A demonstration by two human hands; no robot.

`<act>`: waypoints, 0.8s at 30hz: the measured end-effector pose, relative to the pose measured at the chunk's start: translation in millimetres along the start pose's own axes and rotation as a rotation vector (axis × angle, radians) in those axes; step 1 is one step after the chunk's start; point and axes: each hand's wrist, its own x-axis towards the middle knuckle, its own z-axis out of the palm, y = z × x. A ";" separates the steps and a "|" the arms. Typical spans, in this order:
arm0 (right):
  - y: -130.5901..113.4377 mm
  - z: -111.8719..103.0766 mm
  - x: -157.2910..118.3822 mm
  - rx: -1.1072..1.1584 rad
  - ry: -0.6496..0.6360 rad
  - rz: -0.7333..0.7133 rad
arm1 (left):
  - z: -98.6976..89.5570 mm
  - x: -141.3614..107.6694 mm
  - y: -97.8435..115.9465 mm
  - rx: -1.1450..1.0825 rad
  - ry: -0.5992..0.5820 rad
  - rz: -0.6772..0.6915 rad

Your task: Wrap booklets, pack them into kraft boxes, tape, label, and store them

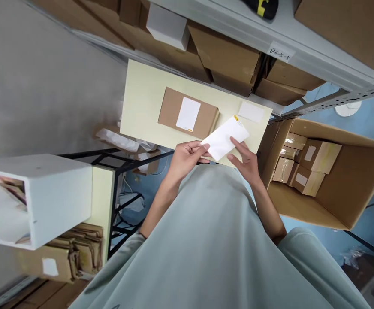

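A person in a pale gown pinches the lower-left end of a white sheet (pixel 223 140) between the thumb and fingers of the left hand (pixel 185 158), near the center of the frame. The right hand (pixel 248 164), thumb and fingers apart, touches the sheet's right side with a fingertip. The sheet's long axis slants toward upper right; a labeled brown box (pixel 170 107) lies up and left of it on the pale tabletop (pixel 141 92), nearer the left hand.
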 end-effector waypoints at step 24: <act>-106.0 135.0 -9.1 0.054 0.082 0.002 | -120.0 -29.4 57.1 0.106 -0.367 0.468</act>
